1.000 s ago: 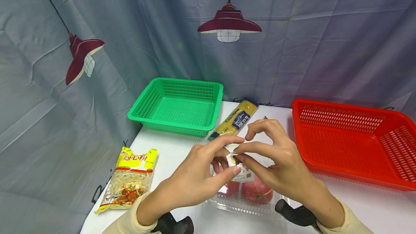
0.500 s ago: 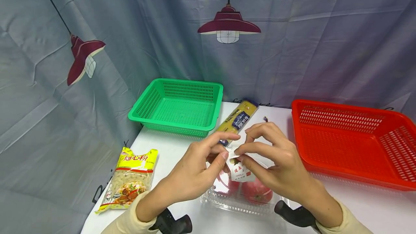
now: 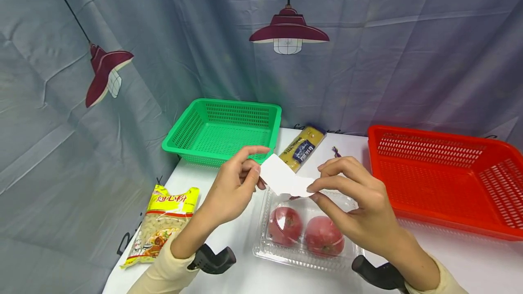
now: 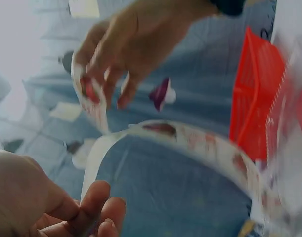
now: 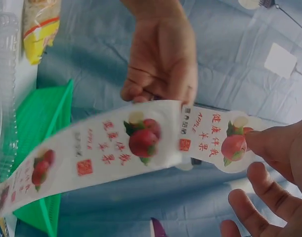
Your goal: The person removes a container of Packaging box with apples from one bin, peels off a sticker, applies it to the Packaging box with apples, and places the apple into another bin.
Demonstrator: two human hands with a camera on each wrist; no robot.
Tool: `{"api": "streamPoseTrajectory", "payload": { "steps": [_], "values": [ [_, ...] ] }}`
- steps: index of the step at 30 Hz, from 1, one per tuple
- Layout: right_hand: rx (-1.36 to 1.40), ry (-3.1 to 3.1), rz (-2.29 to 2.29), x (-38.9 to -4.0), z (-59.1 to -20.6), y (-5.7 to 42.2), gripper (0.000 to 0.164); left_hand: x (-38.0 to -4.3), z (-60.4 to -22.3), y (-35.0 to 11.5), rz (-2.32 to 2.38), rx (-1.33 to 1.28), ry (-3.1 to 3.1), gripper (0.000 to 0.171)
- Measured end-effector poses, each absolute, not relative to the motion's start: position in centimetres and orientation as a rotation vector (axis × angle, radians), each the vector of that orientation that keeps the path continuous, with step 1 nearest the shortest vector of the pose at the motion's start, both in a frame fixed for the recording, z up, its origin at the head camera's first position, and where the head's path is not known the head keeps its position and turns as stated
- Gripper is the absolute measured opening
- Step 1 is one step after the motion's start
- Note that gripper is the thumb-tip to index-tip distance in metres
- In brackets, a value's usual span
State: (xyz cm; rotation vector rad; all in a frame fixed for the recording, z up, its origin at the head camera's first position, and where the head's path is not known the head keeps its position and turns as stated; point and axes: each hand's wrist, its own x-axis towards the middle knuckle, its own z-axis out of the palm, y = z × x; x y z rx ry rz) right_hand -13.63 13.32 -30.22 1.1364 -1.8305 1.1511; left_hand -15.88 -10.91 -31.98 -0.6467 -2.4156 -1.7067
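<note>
A white strip of labels [image 5: 96, 153], printed with red apples and lettering, hangs in a curve between the hands and down. My left hand [image 3: 233, 185] pinches the strip; in the head view its plain white back shows. Between thumb and forefinger my right hand [image 3: 355, 198] pinches the end of a single apple label [image 5: 212, 136], whose other end overlaps the strip. Beneath the hands sits a clear plastic box [image 3: 265, 251] with two red apples [image 3: 285, 226] visible inside.
A green basket [image 3: 220, 160] stands at the back, a red basket [image 3: 433, 212] at the right. A spaghetti packet [image 3: 304, 149] lies between them. At the table's left edge is a yellow pasta bag [image 3: 163, 226].
The hands have moved apart, the left one going left and up. The strip has turned so its white back faces the head camera, and the apples below are uncovered.
</note>
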Motion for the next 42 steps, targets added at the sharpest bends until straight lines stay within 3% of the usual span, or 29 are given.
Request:
{"api": "streamPoseTrajectory", "payload": {
  "steps": [14,17,22,35,42],
  "values": [
    [1.065,-1.987,1.182,-13.9,-32.6,15.2,0.030,-18.2,-36.4,-15.9,-1.450,-0.293,-2.474,0.037],
    [1.067,-2.040,1.201,-13.9,-33.5,15.9,0.008,-18.3,-37.3,-17.2,-1.388,-0.237,-2.496,0.035],
    [1.039,-2.173,1.193,-13.8,-34.8,16.9,0.042,-18.6,-39.0,-19.0,-1.291,-0.122,-2.519,0.033],
    [1.022,-2.242,1.179,-13.9,-36.6,17.7,0.044,-19.3,-40.9,-21.3,-1.060,0.148,-2.500,0.033],
    [0.980,-2.268,1.165,-13.9,-37.2,17.9,0.045,-19.2,-39.2,-21.4,-1.625,0.112,-2.380,0.027]
  ]
}}
